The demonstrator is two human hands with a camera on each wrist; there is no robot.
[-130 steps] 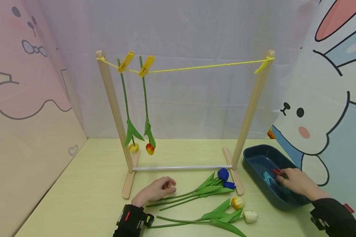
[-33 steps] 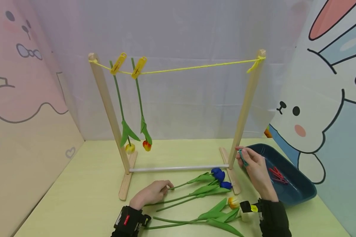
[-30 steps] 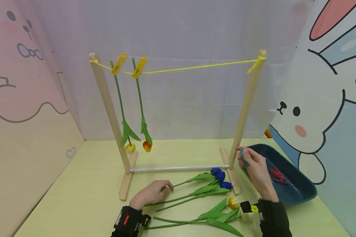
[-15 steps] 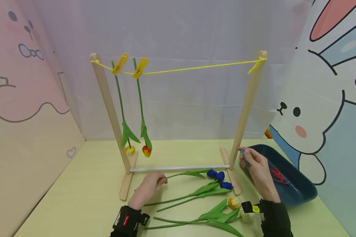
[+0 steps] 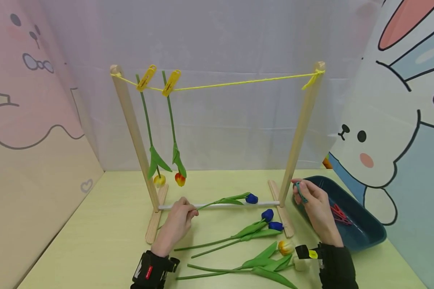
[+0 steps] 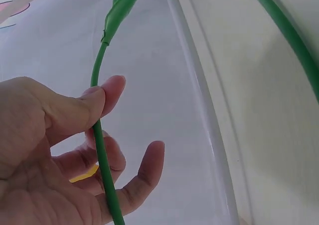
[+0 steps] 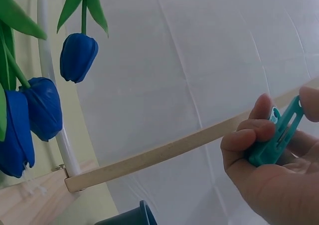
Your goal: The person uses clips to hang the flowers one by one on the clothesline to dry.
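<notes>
My left hand (image 5: 176,223) pinches the green stem of a blue tulip (image 5: 251,198) between thumb and forefinger. That tulip is raised above the table, its bloom pointing right, in front of the rack's white crossbar (image 5: 217,205). In the left wrist view the stem (image 6: 100,140) runs down across the palm. Beside the right post, my right hand (image 5: 316,208) holds a teal clothespin (image 7: 276,135) between thumb and fingers. Two more blue tulips (image 5: 267,215) lie on the table between the hands. Below them lie a yellow-orange tulip (image 5: 285,247) and a white tulip (image 5: 299,263), partly hidden by the right wrist strap.
A yellow string (image 5: 238,83) spans the wooden posts. Two yellow clothespins (image 5: 171,83) fasten a yellow tulip (image 5: 159,180) and a red-orange tulip (image 5: 180,179) upside down at its left end. A dark blue basin (image 5: 365,237) at right contains red clothespins (image 5: 340,214).
My right hand has brought a teal clothespin out of the basin to the right post. My left hand has taken one blue tulip by its stem and lifted it up and away from the others.
</notes>
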